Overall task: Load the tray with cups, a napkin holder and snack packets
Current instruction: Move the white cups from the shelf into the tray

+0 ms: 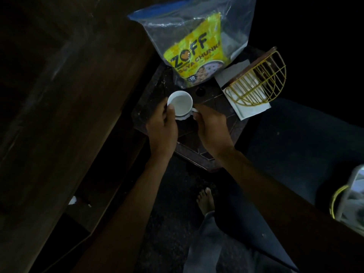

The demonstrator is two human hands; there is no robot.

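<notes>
A white cup [180, 102] is held over the dark tray [224, 134], apparently resting on a second white cup or saucer [182, 117] under it. My left hand [162, 129] grips the cup's left rim. My right hand [211, 127] pinches its handle. Behind the cup a yellow soya chunks packet [195, 54] stands inside a clear zip bag. At the tray's right side lies a gold wire napkin holder [260, 81], tipped over on white napkins [250, 110].
A dark wooden piece of furniture [78, 107] runs along the left. Dark cushioned seating [307, 138] is to the right, with a clear bag [352, 200] at the right edge. My bare foot [205, 200] stands on the dark floor below the tray.
</notes>
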